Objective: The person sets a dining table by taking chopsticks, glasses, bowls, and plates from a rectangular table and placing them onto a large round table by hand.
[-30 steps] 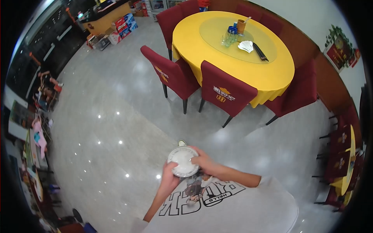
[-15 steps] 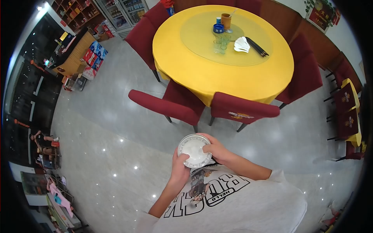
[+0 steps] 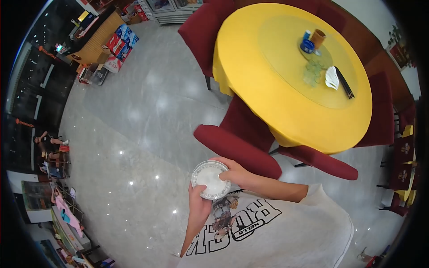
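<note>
Held on the near side of the round table (image 3: 243, 67), well apart from its yellow cloth, is a white dish (image 3: 210, 181) with a patterned rim. A second edge shows along its far side; whether it is one dish or several stacked cannot be told. The dish sits between both hands, face up.

The left hand (image 3: 199, 199) grips the near left edge, its thumb pressed over the rim onto the face. The right hand (image 3: 234, 173) grips the right edge, its thumb likewise on the face. Both hands are closed about the dish; the remaining fingers are mostly hidden beneath it.

The left forearm rises steeply toward the table; the right forearm lies nearly crosswise to it, bent in from the right.

A red chair (image 3: 237, 152) stands at the table's near edge, between it and the dish. On the table are glasses (image 3: 313, 73), a brown cup (image 3: 318, 39), a white folded item (image 3: 332, 78) and black chopsticks (image 3: 344, 84).
</note>
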`<state>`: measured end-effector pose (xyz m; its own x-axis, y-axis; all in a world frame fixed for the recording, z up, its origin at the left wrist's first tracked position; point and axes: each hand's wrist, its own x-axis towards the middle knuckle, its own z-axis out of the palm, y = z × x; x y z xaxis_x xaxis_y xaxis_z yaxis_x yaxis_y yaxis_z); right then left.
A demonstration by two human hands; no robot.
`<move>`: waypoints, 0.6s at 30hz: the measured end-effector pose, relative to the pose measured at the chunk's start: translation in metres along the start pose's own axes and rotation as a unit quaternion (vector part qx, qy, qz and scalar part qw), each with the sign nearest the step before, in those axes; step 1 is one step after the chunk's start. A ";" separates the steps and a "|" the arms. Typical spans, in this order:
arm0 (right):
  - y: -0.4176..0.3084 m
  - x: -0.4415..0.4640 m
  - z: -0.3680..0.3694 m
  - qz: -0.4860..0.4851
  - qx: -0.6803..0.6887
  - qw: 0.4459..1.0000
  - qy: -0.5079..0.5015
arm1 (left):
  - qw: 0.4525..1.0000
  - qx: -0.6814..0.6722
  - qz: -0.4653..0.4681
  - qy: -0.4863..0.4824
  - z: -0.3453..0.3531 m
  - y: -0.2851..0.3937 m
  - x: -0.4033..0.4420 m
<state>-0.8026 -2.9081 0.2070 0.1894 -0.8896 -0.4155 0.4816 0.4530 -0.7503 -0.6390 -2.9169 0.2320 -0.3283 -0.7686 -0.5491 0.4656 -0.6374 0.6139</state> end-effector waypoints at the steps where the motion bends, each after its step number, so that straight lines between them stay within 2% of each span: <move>1: 0.003 0.023 0.010 -0.005 -0.014 1.000 0.011 | 1.000 -0.004 0.000 -0.003 -0.013 0.015 0.018; 2: 0.005 0.050 0.021 -0.011 -0.025 0.999 0.024 | 1.000 -0.013 -0.011 0.009 -0.029 0.031 0.039; 4: 0.004 0.104 0.043 0.033 0.079 0.996 0.015 | 0.999 -0.011 -0.040 0.028 -0.072 0.068 0.061; 6: -0.009 0.150 0.079 0.031 0.055 0.996 0.056 | 0.999 0.003 -0.032 -0.012 -0.099 0.110 0.106; 8: -0.019 0.187 0.102 -0.033 -0.022 0.996 0.078 | 0.997 0.029 -0.063 -0.019 -0.092 0.165 0.134; 9: -0.042 0.195 0.110 -0.025 -0.026 0.996 0.087 | 0.995 0.045 -0.079 -0.031 -0.083 0.187 0.149; 11: -0.065 0.213 0.110 -0.040 0.037 0.990 0.131 | 0.987 0.090 -0.123 -0.052 -0.070 0.220 0.178; 13: -0.082 0.230 0.103 -0.059 0.107 0.979 0.165 | 0.983 0.127 -0.119 -0.065 -0.045 0.236 0.215; 16: -0.115 0.247 0.082 -0.080 0.144 0.957 0.239 | 0.960 0.151 -0.190 -0.141 -0.014 0.245 0.279; 18: -0.119 0.273 0.049 -0.108 0.160 0.946 0.261 | 0.950 0.177 -0.198 -0.168 0.012 0.245 0.317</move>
<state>-0.7663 -3.2079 0.2080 -0.3500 -0.7719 -0.5307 0.7114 0.1496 -0.6867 -0.6392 -3.3171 0.2152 -0.6908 -0.4016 -0.6012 -0.0340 -0.8126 0.5818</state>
